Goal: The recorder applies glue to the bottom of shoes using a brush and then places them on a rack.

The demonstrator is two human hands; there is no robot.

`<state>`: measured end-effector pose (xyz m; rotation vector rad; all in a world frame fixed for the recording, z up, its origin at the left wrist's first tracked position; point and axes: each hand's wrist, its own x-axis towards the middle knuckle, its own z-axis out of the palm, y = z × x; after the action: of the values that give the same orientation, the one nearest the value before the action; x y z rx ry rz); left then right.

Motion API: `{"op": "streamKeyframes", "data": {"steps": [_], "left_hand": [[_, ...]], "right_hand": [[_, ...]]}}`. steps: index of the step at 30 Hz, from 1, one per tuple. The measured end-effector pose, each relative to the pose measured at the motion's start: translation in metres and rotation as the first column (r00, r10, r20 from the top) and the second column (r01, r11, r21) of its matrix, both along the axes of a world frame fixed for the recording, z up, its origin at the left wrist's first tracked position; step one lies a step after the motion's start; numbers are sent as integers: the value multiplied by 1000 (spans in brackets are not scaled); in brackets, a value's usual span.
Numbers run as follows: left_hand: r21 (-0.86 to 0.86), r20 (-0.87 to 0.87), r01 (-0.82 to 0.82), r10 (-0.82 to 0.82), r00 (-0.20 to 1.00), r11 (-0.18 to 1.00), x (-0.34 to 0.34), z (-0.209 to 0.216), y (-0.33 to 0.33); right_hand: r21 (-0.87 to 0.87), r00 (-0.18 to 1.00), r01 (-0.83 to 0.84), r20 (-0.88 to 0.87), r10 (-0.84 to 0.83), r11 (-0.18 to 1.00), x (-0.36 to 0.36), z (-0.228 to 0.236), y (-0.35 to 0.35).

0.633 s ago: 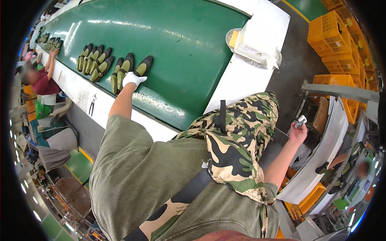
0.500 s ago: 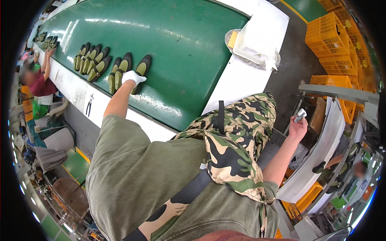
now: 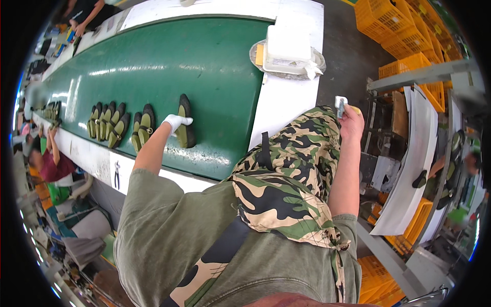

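My left hand (image 3: 177,123), in a white glove, is closed around the side of a dark shoe (image 3: 184,138) with an olive inside, its thumb across the middle. The fingers are partly hidden. Just left of it a pair of similar shoes (image 3: 147,120) lies on the green belt (image 3: 220,66). Farther left is a cluster of several more shoes (image 3: 109,122). My bare right hand (image 3: 352,122) is raised at the right, pinching a small white and grey object (image 3: 340,104) whose kind I cannot make out.
A white box (image 3: 288,48) stands on a tray at the belt's end. Pliers (image 3: 117,175) lie on the white ledge. Orange crates (image 3: 383,23) and a metal rack (image 3: 419,74) are at the right. A co-worker in dark red (image 3: 53,162) reaches over the belt at the left.
My view has turned. My left hand has come onto the rightmost shoe, which now stands apart from the pair and points more straight away. My right hand has risen with the small object.
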<state>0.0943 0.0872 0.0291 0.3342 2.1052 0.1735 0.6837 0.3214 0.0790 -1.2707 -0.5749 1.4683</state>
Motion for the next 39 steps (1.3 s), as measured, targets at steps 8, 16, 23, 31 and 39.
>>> {"op": "streamKeyframes", "data": {"steps": [8,16,23,31,39], "left_hand": [[668,743,-609,-331,582,427,130,77,101],[859,-513,476,-291,808,-191,229,124,140],[736,-677,587,-402,617,-337,266,160,151],[832,-555,487,-431,712,-266,299,174,156],[804,-574,576,-444,688,-147,318,196,152]], "right_hand": [[177,961,-210,217,170,961,-72,42,-3],[281,944,-298,228,238,912,-123,93,-19],[255,985,-151,116,125,955,-111,107,-28],[324,987,-125,-52,149,938,-114,158,-42],[467,960,-151,-139,241,871,-108,194,-49]]}}
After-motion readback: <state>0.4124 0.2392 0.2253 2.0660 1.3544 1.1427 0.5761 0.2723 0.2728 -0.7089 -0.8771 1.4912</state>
